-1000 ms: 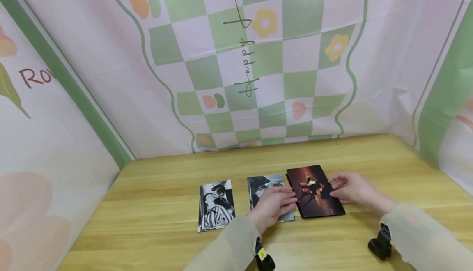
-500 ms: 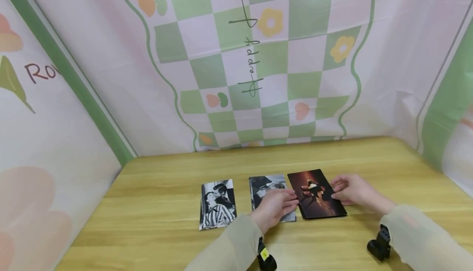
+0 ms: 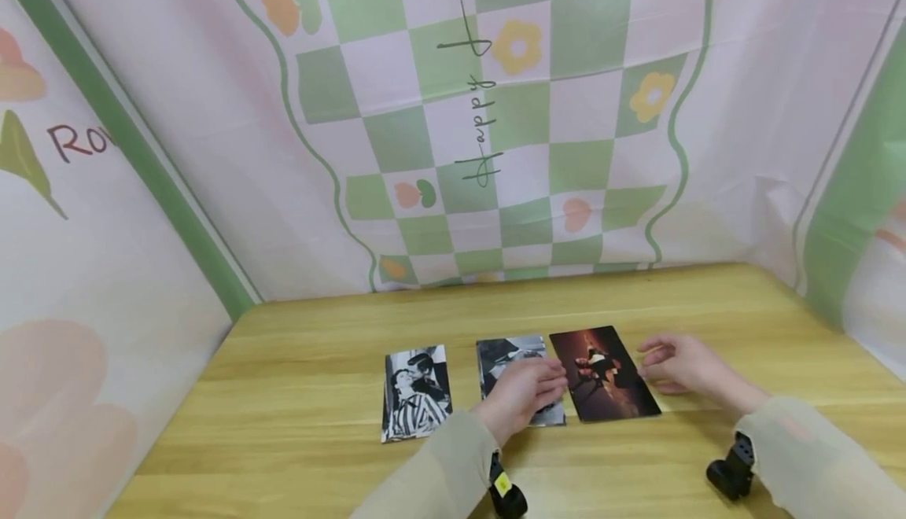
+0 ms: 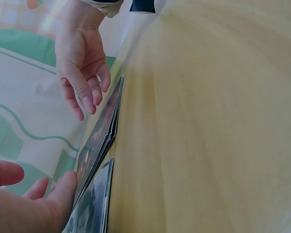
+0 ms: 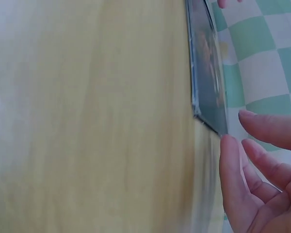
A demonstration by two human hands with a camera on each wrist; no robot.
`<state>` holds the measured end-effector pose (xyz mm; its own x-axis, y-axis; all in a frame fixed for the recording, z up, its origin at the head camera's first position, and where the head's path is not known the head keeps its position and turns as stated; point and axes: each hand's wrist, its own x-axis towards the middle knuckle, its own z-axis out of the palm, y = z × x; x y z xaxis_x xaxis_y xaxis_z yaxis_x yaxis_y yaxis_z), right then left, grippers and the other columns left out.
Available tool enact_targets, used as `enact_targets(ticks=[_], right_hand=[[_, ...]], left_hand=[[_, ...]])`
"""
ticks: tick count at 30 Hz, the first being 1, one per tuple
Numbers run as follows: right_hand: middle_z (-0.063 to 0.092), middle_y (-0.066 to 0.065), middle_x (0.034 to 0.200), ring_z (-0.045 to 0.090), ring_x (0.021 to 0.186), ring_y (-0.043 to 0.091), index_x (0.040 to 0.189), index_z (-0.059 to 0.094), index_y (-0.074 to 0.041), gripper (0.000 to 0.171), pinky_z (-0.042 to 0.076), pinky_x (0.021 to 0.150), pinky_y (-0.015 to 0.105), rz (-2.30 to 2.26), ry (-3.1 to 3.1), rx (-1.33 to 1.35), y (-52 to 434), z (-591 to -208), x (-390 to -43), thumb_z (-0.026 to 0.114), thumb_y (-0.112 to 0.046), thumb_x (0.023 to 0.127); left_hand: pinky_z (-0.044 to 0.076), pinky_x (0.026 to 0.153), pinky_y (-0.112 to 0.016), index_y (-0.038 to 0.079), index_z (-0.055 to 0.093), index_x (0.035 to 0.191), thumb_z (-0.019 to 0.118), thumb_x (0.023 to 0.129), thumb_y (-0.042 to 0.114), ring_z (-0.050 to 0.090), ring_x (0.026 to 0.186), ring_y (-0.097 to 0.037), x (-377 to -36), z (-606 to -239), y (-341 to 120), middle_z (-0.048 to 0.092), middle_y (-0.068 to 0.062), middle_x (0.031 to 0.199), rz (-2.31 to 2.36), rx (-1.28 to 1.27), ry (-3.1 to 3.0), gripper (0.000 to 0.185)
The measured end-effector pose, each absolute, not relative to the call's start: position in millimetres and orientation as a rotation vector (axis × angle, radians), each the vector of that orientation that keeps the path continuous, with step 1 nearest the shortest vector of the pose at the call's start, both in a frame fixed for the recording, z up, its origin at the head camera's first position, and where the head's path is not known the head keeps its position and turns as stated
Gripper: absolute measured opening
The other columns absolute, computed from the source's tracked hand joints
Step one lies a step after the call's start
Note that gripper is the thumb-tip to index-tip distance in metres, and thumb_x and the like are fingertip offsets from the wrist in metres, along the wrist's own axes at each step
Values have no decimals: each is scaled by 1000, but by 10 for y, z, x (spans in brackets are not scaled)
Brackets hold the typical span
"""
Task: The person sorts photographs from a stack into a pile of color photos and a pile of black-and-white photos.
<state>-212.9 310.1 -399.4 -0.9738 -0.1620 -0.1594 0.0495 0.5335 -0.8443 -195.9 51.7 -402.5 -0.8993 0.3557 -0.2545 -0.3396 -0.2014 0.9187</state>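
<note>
Wooden table (image 3: 297, 432), light yellow grain, carries three sets of photographs in a row near its middle. At the person's left lies a single black-and-white photo (image 3: 416, 392) of a couple, flat and apart from the others. In the centre lies a second black-and-white photo (image 3: 511, 355), partly covered by the left hand (image 3: 525, 393), which rests flat on it with fingers loosely extended and gripping nothing; the fingertips reach toward the left edge of the dark stack (image 3: 603, 373), though contact cannot be confirmed from the head view. The left wrist view shows that hand's fingers (image 4: 63, 187) lying right beside the stack's near edge (image 4: 99, 141). The dark stack, several photos thick with a reddish-brown picture on top, lies flat on the table just beside the centre photo, on its right. The right hand (image 3: 679, 366) is just beside the stack's right edge, fingers relaxed and slightly spread, holding nothing; the right wrist view shows its fingertips (image 5: 230, 155) close to the stack's corner (image 5: 208, 107) but apart from it. Both sleeves are pale beige. A small black device (image 3: 729, 472) sits at the right wrist. Checked green and pink cloth (image 3: 495, 110) hangs behind the table.
</note>
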Motion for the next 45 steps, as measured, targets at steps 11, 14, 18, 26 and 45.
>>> enact_targets(ticks=[11,14,18,26,45], right_hand=[[61,17,100,65,82,20,124,43,16,48,60,70,35,-1434,2501,-170,2840,-3859,-2047,64,-4,86],[61,17,100,65,84,21,124,42,16,47,60,72,38,-1461,2464,-191,2766,-3821,-2023,64,-4,87],[61,13,97,65,83,19,124,42,16,47,60,71,38,-1515,2404,-218,2661,-3796,-2001,63,-2,86],[62,8,94,64,81,16,123,43,15,45,60,70,35,-1623,2304,-228,2378,-3806,-1954,63,-2,86],[60,8,94,61,80,16,124,47,12,43,59,72,36,-1740,2168,-308,1637,-3861,-1964,63,-4,87]], left_hand=[[53,94,-40,-6,52,128,42,97,5,58,114,-31,-1920,-4009,372,59,-20,123,2149,-48,1628,34],[54,93,-39,-5,52,128,42,97,5,58,114,-30,-1908,-3999,305,59,-20,123,2132,-36,1647,34],[54,93,-38,-6,50,129,42,97,7,59,113,-29,-1892,-4000,207,58,-21,125,2116,-9,1673,35],[52,96,-36,-6,47,130,42,98,8,59,110,-26,-1865,-3990,-19,56,-22,127,2104,-1,1692,36],[54,92,-32,-12,40,131,47,95,9,61,98,-16,-1801,-4023,-621,54,-26,126,2131,-16,1808,42]])
